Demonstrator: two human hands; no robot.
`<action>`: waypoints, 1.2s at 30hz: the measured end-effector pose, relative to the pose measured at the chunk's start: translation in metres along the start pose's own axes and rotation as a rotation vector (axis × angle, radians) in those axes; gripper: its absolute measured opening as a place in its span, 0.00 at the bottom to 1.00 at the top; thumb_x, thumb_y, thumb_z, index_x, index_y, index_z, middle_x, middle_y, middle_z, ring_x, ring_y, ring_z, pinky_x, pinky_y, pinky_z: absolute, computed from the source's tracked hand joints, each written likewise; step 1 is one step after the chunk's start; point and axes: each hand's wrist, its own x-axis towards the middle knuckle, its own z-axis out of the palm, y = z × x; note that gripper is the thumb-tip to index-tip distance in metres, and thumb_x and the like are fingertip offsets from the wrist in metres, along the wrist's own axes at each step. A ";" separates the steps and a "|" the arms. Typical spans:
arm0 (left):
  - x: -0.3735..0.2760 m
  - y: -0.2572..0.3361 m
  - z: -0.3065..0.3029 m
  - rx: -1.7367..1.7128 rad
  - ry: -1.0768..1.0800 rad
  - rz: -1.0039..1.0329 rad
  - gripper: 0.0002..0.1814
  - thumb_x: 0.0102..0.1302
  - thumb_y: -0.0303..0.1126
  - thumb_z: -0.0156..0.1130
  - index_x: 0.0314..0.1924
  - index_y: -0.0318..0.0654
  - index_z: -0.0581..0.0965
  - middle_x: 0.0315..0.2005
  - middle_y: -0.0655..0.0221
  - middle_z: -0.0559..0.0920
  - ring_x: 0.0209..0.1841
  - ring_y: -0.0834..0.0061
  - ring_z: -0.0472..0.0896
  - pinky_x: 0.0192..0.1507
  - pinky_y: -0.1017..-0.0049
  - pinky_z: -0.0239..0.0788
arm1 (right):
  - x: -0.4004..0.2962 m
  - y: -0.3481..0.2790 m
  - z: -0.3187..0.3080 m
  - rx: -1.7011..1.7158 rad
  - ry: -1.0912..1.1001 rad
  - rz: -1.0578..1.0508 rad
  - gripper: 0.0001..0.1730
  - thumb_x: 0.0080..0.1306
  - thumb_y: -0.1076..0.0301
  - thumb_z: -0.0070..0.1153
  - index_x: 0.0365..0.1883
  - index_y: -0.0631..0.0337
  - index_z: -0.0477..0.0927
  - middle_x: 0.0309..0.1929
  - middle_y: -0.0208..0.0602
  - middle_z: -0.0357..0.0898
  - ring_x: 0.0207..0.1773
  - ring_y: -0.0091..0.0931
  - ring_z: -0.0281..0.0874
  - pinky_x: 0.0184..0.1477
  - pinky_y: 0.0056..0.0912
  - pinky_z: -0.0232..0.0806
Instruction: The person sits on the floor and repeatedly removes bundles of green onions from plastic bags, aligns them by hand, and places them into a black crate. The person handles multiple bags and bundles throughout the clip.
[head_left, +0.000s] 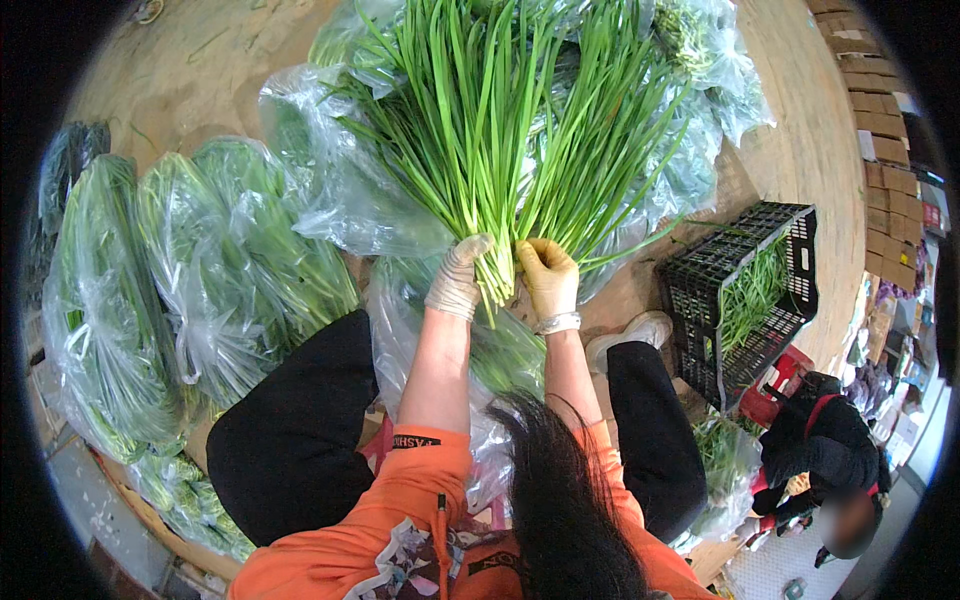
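Note:
My left hand, in a pale thin glove, is closed around the cut ends of a thick bunch of garlic chives. Its pale stem ends stick out below the fist, and the long leaves fan away from me. Just to the right, my right hand, in a yellowish glove, pinches the base of a second sheaf of chives between thumb and fingers. The two sheaves lean apart. Beneath them lie clear plastic bags of greens, partly covered by the leaves. Another plastic bag lies between my legs.
Several tied bags of greens stand at the left. A black plastic crate tipped on its side at the right holds loose green leaves. A person bends beyond it. Stacked cardboard lines the far right.

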 end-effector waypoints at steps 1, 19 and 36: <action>-0.003 0.002 0.001 -0.008 -0.015 -0.001 0.19 0.50 0.42 0.67 0.35 0.35 0.77 0.25 0.67 0.81 0.25 0.74 0.80 0.27 0.76 0.75 | -0.003 0.000 0.000 0.040 0.014 0.035 0.06 0.61 0.71 0.58 0.29 0.66 0.79 0.23 0.25 0.76 0.24 0.14 0.68 0.28 0.17 0.64; -0.003 -0.004 0.012 -0.116 -0.057 0.036 0.31 0.49 0.43 0.68 0.50 0.31 0.72 0.39 0.61 0.80 0.35 0.69 0.81 0.38 0.68 0.78 | 0.049 -0.054 0.006 -1.134 -0.069 -0.247 0.13 0.56 0.58 0.52 0.36 0.51 0.81 0.37 0.41 0.81 0.38 0.39 0.79 0.42 0.38 0.70; -0.015 0.034 0.035 -0.078 -0.448 -0.066 0.38 0.47 0.39 0.70 0.55 0.28 0.66 0.46 0.57 0.74 0.37 0.71 0.74 0.42 0.66 0.74 | 0.037 0.040 -0.102 -0.375 0.206 0.036 0.56 0.40 0.44 0.73 0.57 0.76 0.62 0.51 0.50 0.72 0.53 0.30 0.70 0.54 0.29 0.63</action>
